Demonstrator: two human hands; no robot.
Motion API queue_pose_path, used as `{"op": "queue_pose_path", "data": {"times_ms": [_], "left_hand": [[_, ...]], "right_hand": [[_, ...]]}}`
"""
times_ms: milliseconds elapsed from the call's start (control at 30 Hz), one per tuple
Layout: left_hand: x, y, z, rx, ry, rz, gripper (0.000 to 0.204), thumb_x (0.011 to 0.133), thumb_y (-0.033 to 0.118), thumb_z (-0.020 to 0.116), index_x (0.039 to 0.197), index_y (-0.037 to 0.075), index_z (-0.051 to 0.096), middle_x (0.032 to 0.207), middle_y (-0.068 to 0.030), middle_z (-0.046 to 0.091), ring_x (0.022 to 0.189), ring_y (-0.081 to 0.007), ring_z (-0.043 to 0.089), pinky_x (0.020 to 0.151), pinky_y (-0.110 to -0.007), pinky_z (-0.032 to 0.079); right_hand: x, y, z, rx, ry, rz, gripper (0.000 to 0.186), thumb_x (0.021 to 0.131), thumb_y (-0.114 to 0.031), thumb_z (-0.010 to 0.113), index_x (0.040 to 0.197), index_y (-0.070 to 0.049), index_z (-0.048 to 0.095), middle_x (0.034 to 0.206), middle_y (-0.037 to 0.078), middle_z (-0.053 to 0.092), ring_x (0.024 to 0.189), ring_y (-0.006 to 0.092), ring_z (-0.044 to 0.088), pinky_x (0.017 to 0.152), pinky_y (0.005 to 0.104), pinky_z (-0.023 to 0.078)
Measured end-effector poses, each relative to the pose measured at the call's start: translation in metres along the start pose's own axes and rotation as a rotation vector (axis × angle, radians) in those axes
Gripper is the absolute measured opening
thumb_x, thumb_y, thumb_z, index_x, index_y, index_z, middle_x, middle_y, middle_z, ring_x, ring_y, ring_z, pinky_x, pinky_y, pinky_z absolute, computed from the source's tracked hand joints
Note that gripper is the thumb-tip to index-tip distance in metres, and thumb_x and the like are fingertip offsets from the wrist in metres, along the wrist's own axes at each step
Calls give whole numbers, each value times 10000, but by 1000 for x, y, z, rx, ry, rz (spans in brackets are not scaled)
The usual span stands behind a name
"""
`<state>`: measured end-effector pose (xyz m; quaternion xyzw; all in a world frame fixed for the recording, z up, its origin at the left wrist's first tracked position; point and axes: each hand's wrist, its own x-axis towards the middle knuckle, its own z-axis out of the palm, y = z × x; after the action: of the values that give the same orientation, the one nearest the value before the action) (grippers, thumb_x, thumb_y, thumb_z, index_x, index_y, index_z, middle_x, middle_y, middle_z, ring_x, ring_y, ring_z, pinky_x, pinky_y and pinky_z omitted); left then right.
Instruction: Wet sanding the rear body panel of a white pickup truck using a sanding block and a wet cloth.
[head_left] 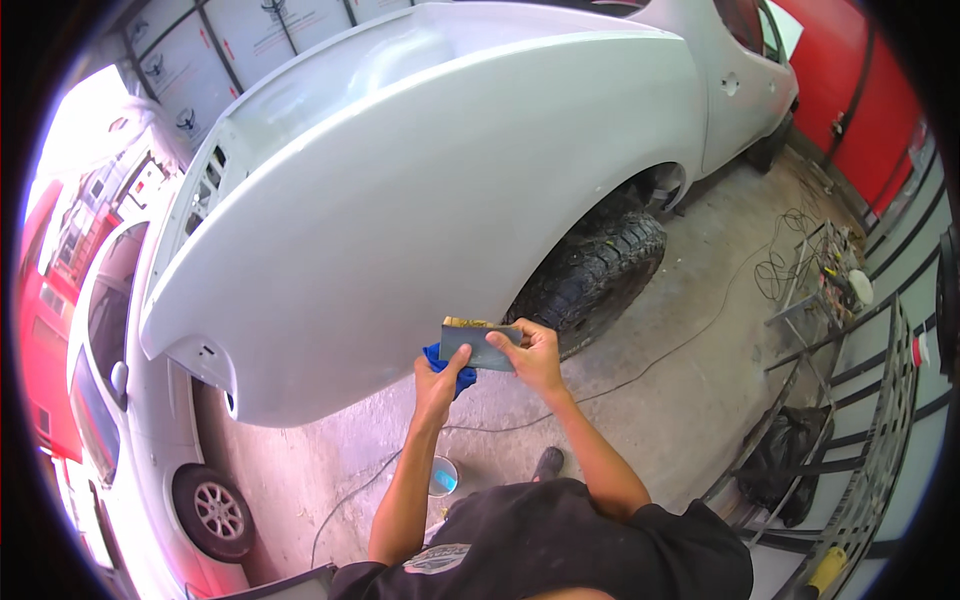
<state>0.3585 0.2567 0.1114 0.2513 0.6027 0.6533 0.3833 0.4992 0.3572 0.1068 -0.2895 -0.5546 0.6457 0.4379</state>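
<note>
In front of the pale grey truck bed panel (400, 210), both hands hold a dark grey sheet of sandpaper (476, 346) against a block whose tan edge (468, 322) shows along the top. My left hand (433, 392) grips the lower left corner, thumb on the sheet's face. A crumpled blue cloth (465, 379) is also in that hand, bunched under the sheet. At the right end, my right hand (540, 360) pinches the sheet with its thumb in front and fingers behind. The block's back is hidden.
The truck's rear tyre (615, 260) stands just beyond my right hand. A bucket with blue inside (444, 476) sits by my feet. A cable (640, 372) crosses the concrete floor. Metal racks (880, 400) and a black bag (785, 465) line the right; another car (155, 430) is at left.
</note>
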Motion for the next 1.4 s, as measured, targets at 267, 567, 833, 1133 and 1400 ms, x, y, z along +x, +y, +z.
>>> {"op": "queue_pose_path", "data": {"times_ms": [267, 567, 833, 1133, 1400], "left_hand": [[-4, -23, 17, 8, 16, 55, 258, 936, 243, 773, 937, -6, 705, 798, -36, 684, 584, -88, 589, 530, -250, 489], [24, -6, -35, 166, -325, -202, 701, 919, 206, 765, 1442, 121, 305, 1091, -127, 597, 816, -251, 692, 506, -381, 613], [94, 188, 24, 263, -152, 293, 333, 920, 312, 754, 1028, 1, 704, 794, -84, 671, 618, -135, 623, 445, -275, 482], [258, 303, 197, 524, 105, 800, 564, 991, 411, 592, 666, -48, 634, 617, -138, 625, 524, -231, 579, 546, -434, 476], [274, 331, 253, 770, 163, 1051, 500, 973, 362, 570, 748, -59, 718, 637, -236, 663, 636, -343, 700, 671, -479, 521]], "right_hand": [[-9, 22, -11, 314, -332, 178, 489, 1049, -296, 610, 1469, -62, 520, 1326, 56, 640, 1202, 132, 585, 1047, 302, 454], [44, 12, -59, 441, -147, 158, 433, 1097, -374, 458, 1394, -76, 563, 1365, 78, 617, 1242, 200, 603, 985, 431, 570], [195, -97, -68, 251, 296, -261, 449, 1107, -342, 451, 1375, 1, 561, 1315, 107, 623, 1189, 204, 619, 1034, 383, 532], [282, -119, 83, -722, 658, -858, 635, 1015, -236, 532, 1527, 81, 328, 1580, 281, 348, 1529, 431, 235, 1256, 555, 157], [336, -154, 3, -857, 669, -866, 687, 1059, -362, 384, 1568, 82, 254, 1665, 252, 206, 1565, 362, 174, 1263, 551, 106]]}}
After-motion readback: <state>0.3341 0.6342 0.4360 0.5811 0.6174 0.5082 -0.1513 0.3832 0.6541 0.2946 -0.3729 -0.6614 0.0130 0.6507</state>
